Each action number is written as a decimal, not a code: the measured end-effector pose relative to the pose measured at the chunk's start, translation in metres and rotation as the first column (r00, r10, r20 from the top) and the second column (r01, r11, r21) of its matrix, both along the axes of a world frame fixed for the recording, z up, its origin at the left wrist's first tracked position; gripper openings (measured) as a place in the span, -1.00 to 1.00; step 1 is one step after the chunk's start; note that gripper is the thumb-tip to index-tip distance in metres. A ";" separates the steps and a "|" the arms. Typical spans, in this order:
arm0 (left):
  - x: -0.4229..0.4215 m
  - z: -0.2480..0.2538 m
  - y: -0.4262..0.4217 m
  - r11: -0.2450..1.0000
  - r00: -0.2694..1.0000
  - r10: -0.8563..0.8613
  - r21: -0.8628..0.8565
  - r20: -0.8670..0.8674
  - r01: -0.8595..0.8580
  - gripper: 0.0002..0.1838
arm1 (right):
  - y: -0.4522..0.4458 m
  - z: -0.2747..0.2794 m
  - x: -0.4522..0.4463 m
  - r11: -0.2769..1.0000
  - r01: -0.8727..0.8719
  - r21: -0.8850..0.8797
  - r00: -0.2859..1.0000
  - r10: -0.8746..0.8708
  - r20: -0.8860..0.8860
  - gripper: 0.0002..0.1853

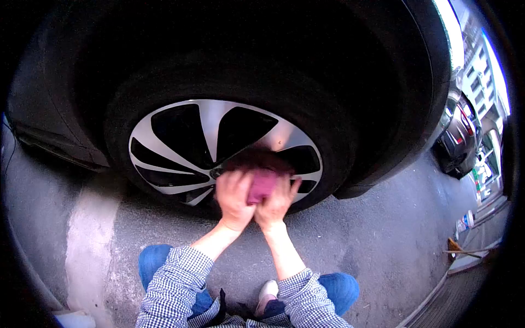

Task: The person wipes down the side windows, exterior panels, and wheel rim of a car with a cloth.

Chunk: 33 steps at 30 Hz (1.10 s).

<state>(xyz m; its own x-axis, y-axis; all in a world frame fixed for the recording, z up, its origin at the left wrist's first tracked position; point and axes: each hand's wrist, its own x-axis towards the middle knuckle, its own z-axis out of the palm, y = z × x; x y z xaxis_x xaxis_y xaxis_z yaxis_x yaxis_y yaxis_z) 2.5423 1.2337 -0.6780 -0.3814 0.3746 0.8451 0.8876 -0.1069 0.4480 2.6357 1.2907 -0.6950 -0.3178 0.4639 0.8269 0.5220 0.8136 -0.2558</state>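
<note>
A dark pink cloth (262, 187) is bunched up between my two hands, in front of the lower right of a car wheel's alloy rim (210, 123). My left hand (234, 198) grips the cloth from its left side, close to the hub. On the other side my right hand (276, 202) holds the cloth, its fingers pointing up toward the spokes. Both hands are slightly blurred and sit side by side, wrists almost touching. The cloth hides part of the silver and black spokes. Around the rim runs the black tyre (336, 147).
The dark car body (54, 104) arches over the wheel. A white painted stripe (93, 235) crosses the asphalt at left. To the right stand another parked car (458, 136), a white bucket-like container (465, 221) and a broom-like thing (454, 247) near the kerb.
</note>
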 end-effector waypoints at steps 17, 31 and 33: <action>0.004 -0.018 0.005 0.973 0.993 -0.110 -0.199 0.048 0.118 -0.49 | -0.010 -0.018 0.000 0.981 0.063 -0.186 0.995 -0.076 -0.063 -0.54; 0.004 -0.025 0.015 0.995 0.994 -0.011 -0.096 0.112 0.022 -0.55 | 0.007 0.001 -0.010 0.997 0.079 -0.018 0.997 -0.079 0.012 -0.71; -0.003 -0.030 0.006 0.992 0.995 0.012 -0.129 0.101 0.002 -0.53 | 0.002 -0.002 -0.016 0.999 0.023 -0.030 0.999 -0.024 -0.029 -0.72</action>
